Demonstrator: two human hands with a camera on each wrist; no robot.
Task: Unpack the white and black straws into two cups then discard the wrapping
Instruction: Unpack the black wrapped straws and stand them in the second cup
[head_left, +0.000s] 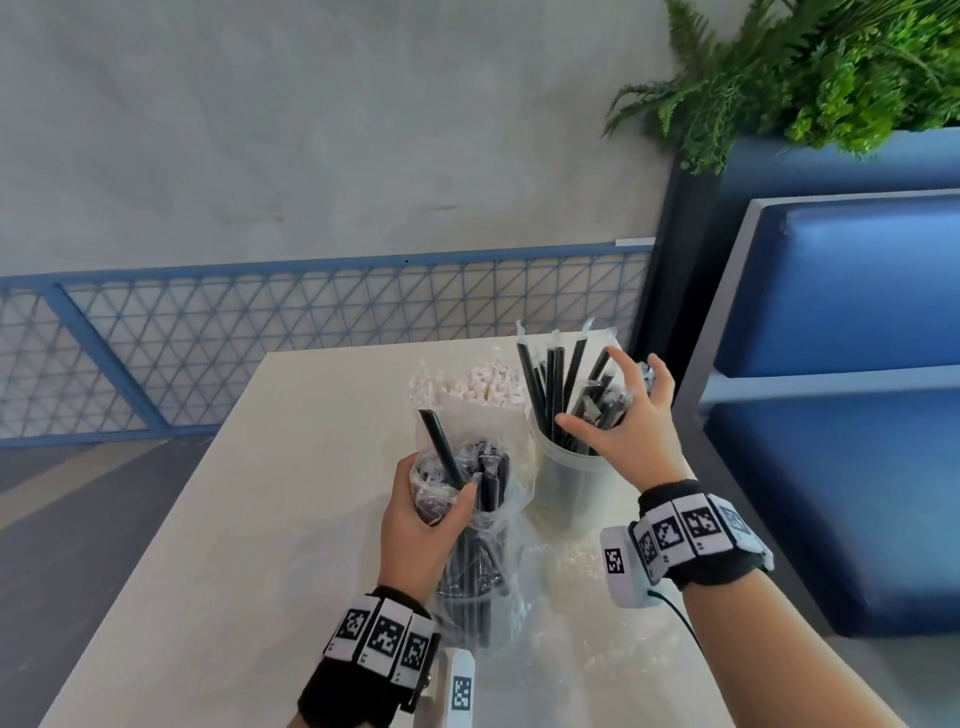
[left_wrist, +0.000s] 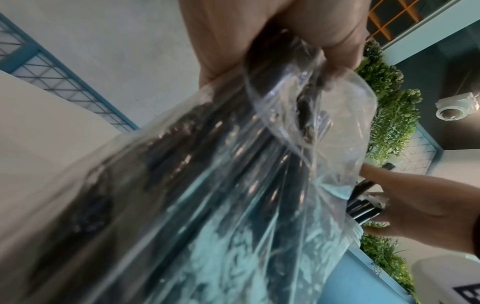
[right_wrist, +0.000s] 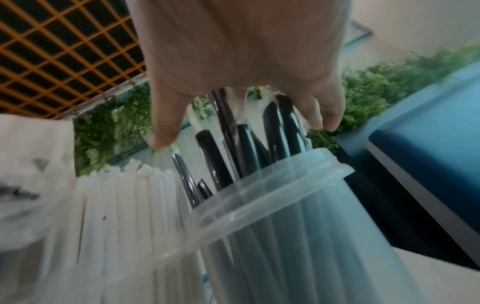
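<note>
My left hand (head_left: 428, 506) grips a clear plastic bag (head_left: 485, 551) of black straws, held upright above the table; one black straw (head_left: 441, 447) pokes out of its top. In the left wrist view the bag (left_wrist: 233, 185) fills the frame below the hand (left_wrist: 272, 37). My right hand (head_left: 597, 395) hovers with fingers spread over a clear cup (head_left: 571, 483) that holds several black straws (head_left: 556, 384), touching their tops. The right wrist view shows the hand (right_wrist: 244, 123) above the cup (right_wrist: 272, 195). White straws (head_left: 483, 387) stand bunched just left of that cup (right_wrist: 124, 195).
The pale table (head_left: 260, 519) has crumpled clear film (head_left: 571, 613) lying near its front. A blue padded bench (head_left: 857, 364) runs along the right edge, with green plants (head_left: 805, 67) above it. A blue mesh railing (head_left: 260, 338) stands beyond the table.
</note>
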